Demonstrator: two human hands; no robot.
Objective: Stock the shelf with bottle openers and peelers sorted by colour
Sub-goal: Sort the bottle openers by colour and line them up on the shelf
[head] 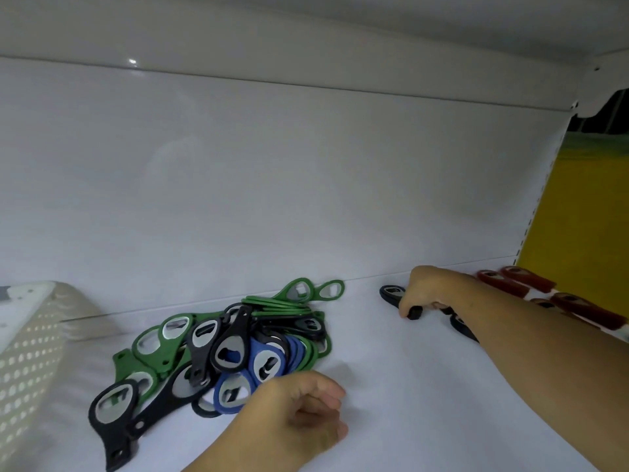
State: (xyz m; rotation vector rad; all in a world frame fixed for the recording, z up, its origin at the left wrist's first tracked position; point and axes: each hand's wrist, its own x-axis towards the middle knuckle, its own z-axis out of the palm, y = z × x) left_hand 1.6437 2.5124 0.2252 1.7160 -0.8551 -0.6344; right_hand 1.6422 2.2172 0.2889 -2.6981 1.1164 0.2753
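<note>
Nearest the camera, the left hand [299,408] rests loosely curled on the white shelf [391,386], holding nothing, touching the near right edge of the mixed pile of bottle openers [218,352]. That pile holds green, black and blue pieces, unsorted. Far right, the right hand [427,294] is closed around a black bottle opener [394,294], whose long axis runs left to right along the back panel; other black pieces lie partly hidden under the forearm. Red bottle openers [531,284] sit grouped at the far right. A perforated basket [30,362] stands at left. Judgement: the left hand is nearer the pile, so the next pick falls to it.
</note>
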